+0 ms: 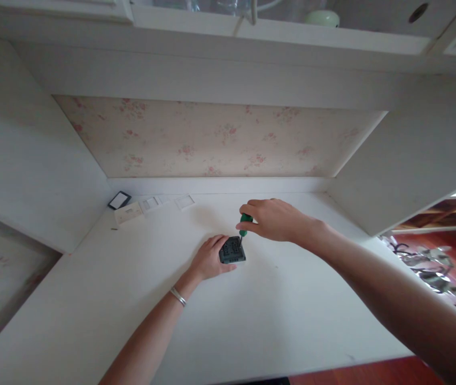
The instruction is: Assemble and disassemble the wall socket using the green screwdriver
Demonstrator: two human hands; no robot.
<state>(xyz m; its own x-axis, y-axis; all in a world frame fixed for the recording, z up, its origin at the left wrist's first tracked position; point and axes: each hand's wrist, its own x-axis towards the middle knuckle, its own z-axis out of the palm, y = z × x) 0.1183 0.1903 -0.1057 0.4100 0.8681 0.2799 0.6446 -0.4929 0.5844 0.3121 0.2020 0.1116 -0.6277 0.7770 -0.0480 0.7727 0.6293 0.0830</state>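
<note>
My right hand [265, 217] is closed around the green handle of a screwdriver [245, 225]. Its shaft points down, and the tip meets the right side of a dark square socket module [231, 250], seen from what looks like its back. My left hand [209, 259] grips that module from the left, thumb along the near edge and fingers along the far edge, keeping it low over the white tabletop. Whether a screw sits under the tip is too small to make out.
On the white tabletop [195, 321], at the back left, lie a dark-edged square piece [119, 200], a cream faceplate [129, 213], a white bracket [151, 203] and a thin white frame [185, 201]. Side panels [408, 155] flank it; a shelf [284, 40] overhangs.
</note>
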